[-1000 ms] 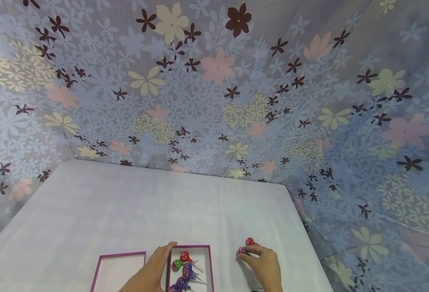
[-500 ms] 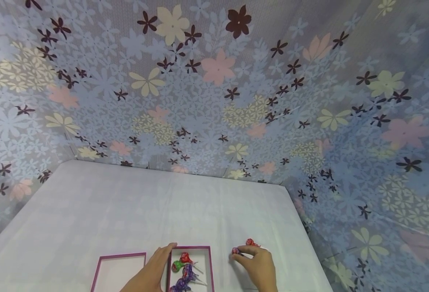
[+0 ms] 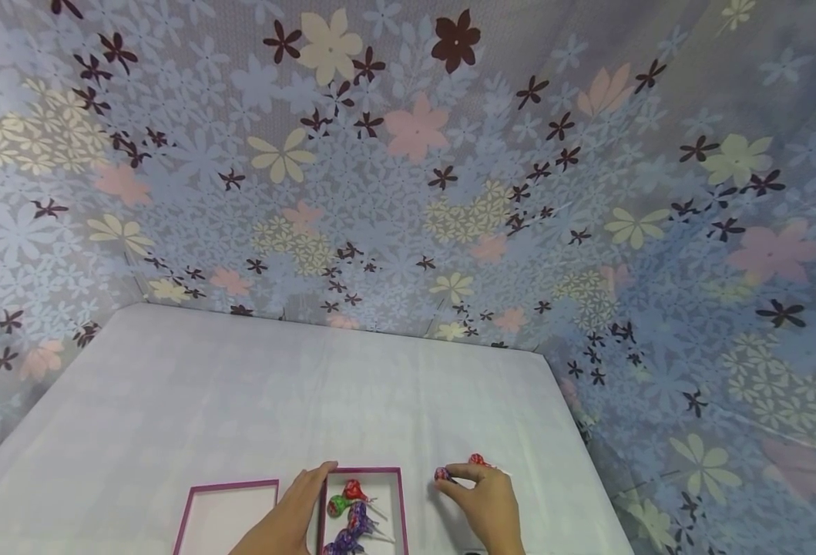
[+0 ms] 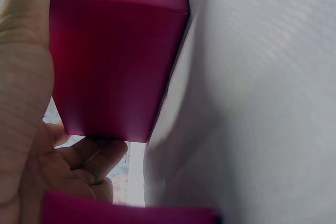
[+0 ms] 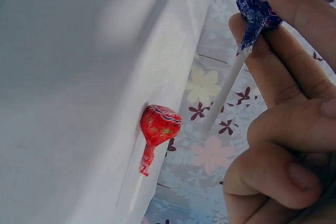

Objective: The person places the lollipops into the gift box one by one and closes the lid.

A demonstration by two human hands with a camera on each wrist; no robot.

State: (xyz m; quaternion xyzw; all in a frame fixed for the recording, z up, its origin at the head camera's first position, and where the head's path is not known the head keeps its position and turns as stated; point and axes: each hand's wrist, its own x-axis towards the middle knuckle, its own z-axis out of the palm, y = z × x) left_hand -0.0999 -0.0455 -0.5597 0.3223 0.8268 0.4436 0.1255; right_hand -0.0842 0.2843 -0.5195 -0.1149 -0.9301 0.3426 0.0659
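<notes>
My left hand (image 3: 290, 509) holds the left side of a magenta-edged box (image 3: 401, 509), with fingers at its far corner. In the left wrist view the hand (image 4: 79, 163) spans the box's magenta outer wall (image 4: 115, 72). Inside lie a red lollipop (image 3: 354, 489), a green one (image 3: 337, 506) and some purple ones (image 3: 357, 518), sticks toward the right. To the right of the box, my right hand (image 3: 487, 505) pinches a purple-wrapped lollipop (image 5: 257, 11) by its head between thumb and fingers; its white stick slants downward in the right wrist view. A red lollipop (image 5: 160, 124) lies on the table just beyond that hand.
A second magenta-edged box or lid (image 3: 234, 485) sits left of my left hand, its pale inside showing. A white cloth covers the table (image 3: 297, 385). Flower-patterned fabric (image 3: 408, 193) hangs behind the table and along its right side.
My right hand has moved left toward the box with the purple lollipop, away from the red one on the table. The left hand and both boxes have stayed put.
</notes>
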